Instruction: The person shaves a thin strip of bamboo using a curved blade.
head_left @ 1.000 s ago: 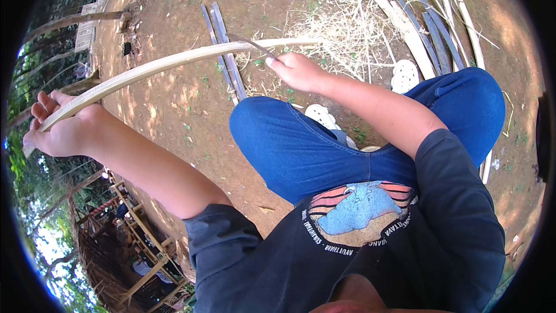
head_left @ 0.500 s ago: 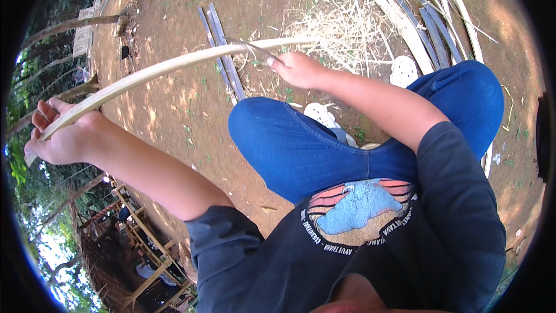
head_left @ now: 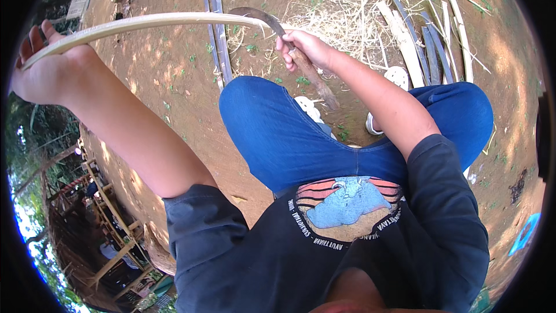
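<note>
A long pale strip, bamboo by its look [head_left: 156,19], bows across the upper left of the view. Its near end lies in my left hand [head_left: 55,69], held between the thumb side and the raised fingers. My right hand [head_left: 307,47] grips a sickle [head_left: 313,79] where its dark curved blade meets the wooden handle. The blade lies across the strip's far end, and the handle points down toward my knees. Where the strip runs on past the blade is partly hidden by my right hand.
Pale shavings [head_left: 341,20] are heaped on the dirt beyond my right hand. Split pale and dark lengths [head_left: 405,40] lie to their right. Two dark strips [head_left: 219,40] lie beyond my left knee. A wooden-framed shelter [head_left: 110,226] stands at lower left.
My left hand has risen, carrying the strip's near end up and outward. My right hand has turned and moved slightly right, so the sickle's handle now shows.
</note>
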The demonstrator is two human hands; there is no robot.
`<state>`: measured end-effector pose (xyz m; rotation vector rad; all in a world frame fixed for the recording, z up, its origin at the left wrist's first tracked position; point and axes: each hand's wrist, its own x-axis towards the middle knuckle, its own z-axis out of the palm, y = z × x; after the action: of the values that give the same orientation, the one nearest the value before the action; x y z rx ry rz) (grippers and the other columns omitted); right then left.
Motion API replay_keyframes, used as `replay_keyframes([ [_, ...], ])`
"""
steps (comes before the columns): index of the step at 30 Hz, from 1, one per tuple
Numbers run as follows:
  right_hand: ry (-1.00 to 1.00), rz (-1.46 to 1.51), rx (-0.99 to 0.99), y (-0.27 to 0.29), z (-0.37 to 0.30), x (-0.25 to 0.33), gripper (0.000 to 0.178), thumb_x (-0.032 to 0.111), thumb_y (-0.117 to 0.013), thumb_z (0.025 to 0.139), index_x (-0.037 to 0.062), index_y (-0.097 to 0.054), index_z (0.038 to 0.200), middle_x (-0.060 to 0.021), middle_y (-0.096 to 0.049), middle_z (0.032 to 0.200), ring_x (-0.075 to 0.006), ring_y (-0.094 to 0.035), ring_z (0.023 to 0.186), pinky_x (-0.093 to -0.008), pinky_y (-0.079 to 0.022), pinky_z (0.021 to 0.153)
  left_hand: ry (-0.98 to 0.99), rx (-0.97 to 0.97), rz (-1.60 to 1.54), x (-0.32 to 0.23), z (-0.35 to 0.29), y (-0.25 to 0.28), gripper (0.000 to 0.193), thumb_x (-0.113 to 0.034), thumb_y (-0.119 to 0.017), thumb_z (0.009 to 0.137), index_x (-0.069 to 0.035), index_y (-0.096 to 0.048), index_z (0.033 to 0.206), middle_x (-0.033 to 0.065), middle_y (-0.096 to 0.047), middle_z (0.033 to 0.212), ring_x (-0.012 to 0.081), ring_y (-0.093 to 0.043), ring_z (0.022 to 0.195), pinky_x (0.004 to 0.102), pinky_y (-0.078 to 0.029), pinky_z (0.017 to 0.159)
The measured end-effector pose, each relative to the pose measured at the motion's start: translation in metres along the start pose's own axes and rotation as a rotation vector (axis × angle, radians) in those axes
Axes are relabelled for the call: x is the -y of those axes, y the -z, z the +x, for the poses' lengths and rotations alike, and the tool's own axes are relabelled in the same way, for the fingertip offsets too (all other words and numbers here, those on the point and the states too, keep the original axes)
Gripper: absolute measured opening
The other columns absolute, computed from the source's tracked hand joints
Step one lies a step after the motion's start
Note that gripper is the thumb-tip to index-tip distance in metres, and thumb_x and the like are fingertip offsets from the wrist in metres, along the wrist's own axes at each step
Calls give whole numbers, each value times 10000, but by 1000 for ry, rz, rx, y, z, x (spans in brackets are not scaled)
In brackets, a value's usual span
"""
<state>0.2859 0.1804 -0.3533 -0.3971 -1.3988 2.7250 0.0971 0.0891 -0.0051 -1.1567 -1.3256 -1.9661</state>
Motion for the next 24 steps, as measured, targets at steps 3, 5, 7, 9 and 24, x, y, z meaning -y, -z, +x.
replay_keyframes([
  [3, -77, 100, 70, 3, -2, 7, 375, 396, -340, 946, 91, -555, 976, 12, -489, 696, -108, -495, 604, -296, -495, 645, 8, 16, -42, -1, 2, 2, 310, -320, -439, 943, -25, -534, 937, 102, -490, 985, 255, -485, 951, 472, -413, 910],
  [5, -116, 6, 68, -1, -4, 14, 350, 391, -376, 941, 93, -559, 925, 22, -477, 677, -102, -479, 595, -290, -480, 624, 3, 46, -49, 0, 5, 4, 301, -311, -439, 945, -27, -537, 941, 95, -490, 980, 254, -489, 949, 467, -414, 910],
  [7, -170, -97, -53, -7, 1, 16, 370, 418, -474, 945, 107, -541, 755, 19, -480, 605, -106, -477, 526, -284, -440, 519, -15, 65, -46, -2, 4, 3, 289, -299, -437, 946, -30, -543, 935, 94, -492, 973, 254, -492, 951, 457, -424, 904],
  [9, -216, -306, -184, -10, 6, 17, 391, 421, -488, 954, 114, -531, 714, 25, -464, 579, -92, -475, 537, -285, -432, 544, -11, 95, -41, 0, 6, 6, 279, -272, -408, 952, -10, -501, 976, 107, -481, 985, 262, -492, 959, 450, -450, 889],
  [24, 493, -605, -317, -120, -20, 62, 603, 428, -461, 1012, 62, -534, 539, -40, -457, 435, -164, -398, 383, -385, -326, 417, 52, -37, -69, 7, 13, 21, 315, -246, -362, 944, 57, -448, 963, 168, -454, 971, 308, -515, 886, 504, -501, 866],
])
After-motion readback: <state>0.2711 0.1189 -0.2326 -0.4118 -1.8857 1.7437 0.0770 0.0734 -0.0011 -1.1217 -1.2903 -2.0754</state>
